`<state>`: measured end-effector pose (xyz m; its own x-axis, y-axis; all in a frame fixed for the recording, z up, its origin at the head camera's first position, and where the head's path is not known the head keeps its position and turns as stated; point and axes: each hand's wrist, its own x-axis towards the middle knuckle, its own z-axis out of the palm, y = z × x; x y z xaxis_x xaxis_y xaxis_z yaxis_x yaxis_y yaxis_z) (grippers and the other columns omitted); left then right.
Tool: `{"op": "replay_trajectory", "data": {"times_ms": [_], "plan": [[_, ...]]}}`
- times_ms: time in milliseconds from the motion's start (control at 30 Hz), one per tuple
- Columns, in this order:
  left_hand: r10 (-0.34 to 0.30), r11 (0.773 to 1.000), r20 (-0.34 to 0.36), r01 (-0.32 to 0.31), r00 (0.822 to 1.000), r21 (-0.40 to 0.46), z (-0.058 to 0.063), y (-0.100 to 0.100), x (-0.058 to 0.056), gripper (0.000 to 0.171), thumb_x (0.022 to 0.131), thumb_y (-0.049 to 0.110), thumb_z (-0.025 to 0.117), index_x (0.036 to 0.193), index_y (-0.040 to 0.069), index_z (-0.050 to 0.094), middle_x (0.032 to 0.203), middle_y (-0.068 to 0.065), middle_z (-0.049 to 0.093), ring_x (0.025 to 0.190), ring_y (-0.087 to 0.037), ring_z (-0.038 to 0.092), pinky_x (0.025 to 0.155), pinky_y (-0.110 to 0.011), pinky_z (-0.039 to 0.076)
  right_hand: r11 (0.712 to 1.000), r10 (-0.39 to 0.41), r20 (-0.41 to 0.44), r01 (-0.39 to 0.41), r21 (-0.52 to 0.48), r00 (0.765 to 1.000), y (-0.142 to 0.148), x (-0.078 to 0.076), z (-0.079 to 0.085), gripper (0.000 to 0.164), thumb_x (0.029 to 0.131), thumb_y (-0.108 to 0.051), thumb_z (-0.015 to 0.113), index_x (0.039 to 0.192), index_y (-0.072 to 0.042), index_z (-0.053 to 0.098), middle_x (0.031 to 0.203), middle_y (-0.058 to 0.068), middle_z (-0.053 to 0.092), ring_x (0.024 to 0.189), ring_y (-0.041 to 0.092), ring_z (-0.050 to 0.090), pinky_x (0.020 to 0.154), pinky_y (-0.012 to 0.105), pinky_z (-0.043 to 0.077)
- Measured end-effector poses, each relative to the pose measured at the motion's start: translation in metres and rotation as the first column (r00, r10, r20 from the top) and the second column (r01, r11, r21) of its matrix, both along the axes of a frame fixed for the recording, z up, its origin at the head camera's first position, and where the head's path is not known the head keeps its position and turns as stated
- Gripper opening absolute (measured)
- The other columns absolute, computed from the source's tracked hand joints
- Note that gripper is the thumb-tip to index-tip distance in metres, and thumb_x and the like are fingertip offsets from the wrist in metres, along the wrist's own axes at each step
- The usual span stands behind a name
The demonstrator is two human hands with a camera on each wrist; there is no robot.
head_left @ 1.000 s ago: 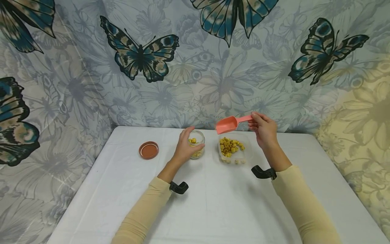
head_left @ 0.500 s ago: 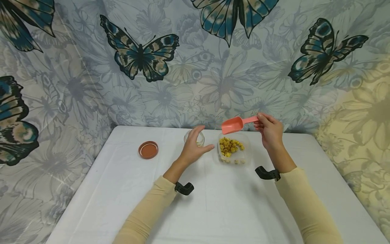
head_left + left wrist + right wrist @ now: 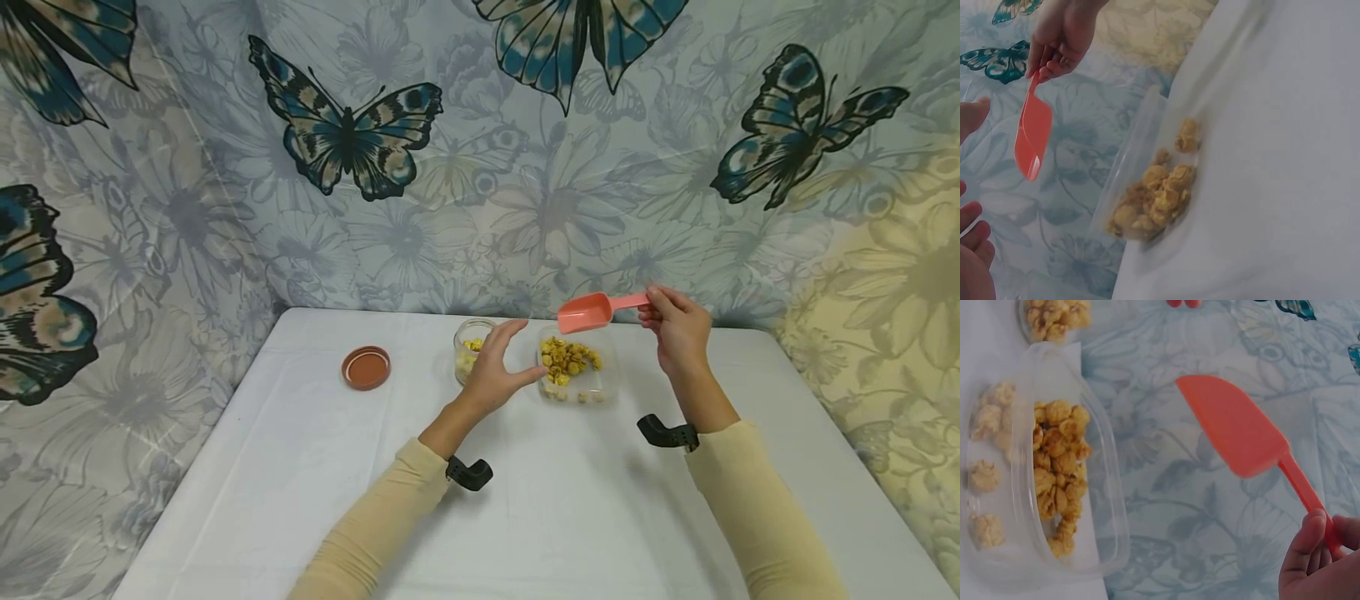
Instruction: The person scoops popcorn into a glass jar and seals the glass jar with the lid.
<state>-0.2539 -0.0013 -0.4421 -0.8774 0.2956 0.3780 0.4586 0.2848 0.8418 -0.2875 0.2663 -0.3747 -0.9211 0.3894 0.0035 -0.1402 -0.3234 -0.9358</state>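
My right hand (image 3: 682, 332) pinches the handle of a coral-pink scoop (image 3: 585, 314), held in the air above the back of a clear plastic container (image 3: 607, 372). No popcorn shows in the scoop's bowl. Yellow popcorn (image 3: 564, 360) fills part of the container, mostly its left side in the head view. Thumb and fingers spread, my left hand (image 3: 492, 379) hovers between the container and a glass jar (image 3: 463, 365), holding nothing. The jar stands uncovered with popcorn inside; the left hand partly hides it. In the right wrist view, the scoop (image 3: 1235, 428) hangs apart from the container.
A reddish-brown jar lid (image 3: 366, 368) lies on the white-covered table (image 3: 300, 467), left of the jar. Just behind the table's far edge hangs a cloth backdrop (image 3: 555, 217) with butterflies and flowers. Each wrist wears a black camera mount.
My left hand has moved right, off the jar and toward the container. The right hand and scoop have also shifted right. Jar, container and lid stay in place.
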Motion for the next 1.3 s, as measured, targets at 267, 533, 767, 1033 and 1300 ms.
{"op": "replay_trajectory", "data": {"times_ms": [267,533,767,1033,1300], "plan": [[-0.015,1.000,0.009,0.015,1.000,-0.026,-0.008,0.009,0.005,0.071,0.085,0.026,0.077,0.145,0.009,0.042,0.150,-0.011,0.042,0.140,-0.027,0.039,0.113,-0.050,0.038,0.999,-0.036,0.026,0.036,-0.009,0.999,0.008,0.000,-0.008,0.005,0.088,-0.010,0.071,0.091,-0.008,0.073,0.069,0.003,0.070,0.053,0.011,0.062,0.050,0.018,0.054],[-0.027,0.999,0.053,0.029,0.998,-0.045,-0.018,0.018,0.005,0.071,0.086,0.028,0.076,0.145,0.008,0.042,0.149,-0.010,0.043,0.138,-0.025,0.042,0.110,-0.039,0.043,0.997,-0.073,0.031,0.073,0.020,0.997,0.015,0.000,-0.018,0.003,0.089,-0.007,0.069,0.090,-0.007,0.072,0.067,0.003,0.069,0.051,0.011,0.060,0.048,0.018,0.052],[-0.021,0.997,0.110,0.029,0.994,-0.070,-0.022,0.023,0.004,0.074,0.086,0.030,0.075,0.146,0.006,0.039,0.150,-0.012,0.041,0.138,-0.030,0.042,0.111,-0.042,0.042,0.993,-0.098,0.066,0.093,0.066,0.993,0.019,0.001,-0.026,0.009,0.091,-0.005,0.066,0.084,-0.010,0.071,0.064,0.001,0.067,0.050,0.009,0.060,0.047,0.017,0.051],[0.010,0.989,0.154,0.013,0.988,-0.149,-0.032,0.030,0.000,0.076,0.088,0.035,0.072,0.148,0.006,0.036,0.152,-0.013,0.038,0.142,-0.028,0.038,0.115,-0.045,0.036,0.978,-0.138,0.099,0.120,0.172,0.985,0.021,0.002,-0.038,0.007,0.091,-0.009,0.067,0.085,-0.012,0.070,0.066,-0.001,0.067,0.051,0.008,0.059,0.048,0.016,0.051],[0.043,0.981,0.184,-0.007,0.982,-0.192,-0.043,0.036,-0.008,0.077,0.088,0.036,0.072,0.149,0.008,0.035,0.152,-0.013,0.038,0.141,-0.030,0.039,0.114,-0.047,0.037,0.920,-0.156,0.037,0.132,0.370,0.987,0.019,0.004,-0.046,0.014,0.092,-0.009,0.066,0.100,0.001,0.067,0.063,-0.008,0.065,0.050,0.003,0.057,0.049,0.013,0.050]]}}
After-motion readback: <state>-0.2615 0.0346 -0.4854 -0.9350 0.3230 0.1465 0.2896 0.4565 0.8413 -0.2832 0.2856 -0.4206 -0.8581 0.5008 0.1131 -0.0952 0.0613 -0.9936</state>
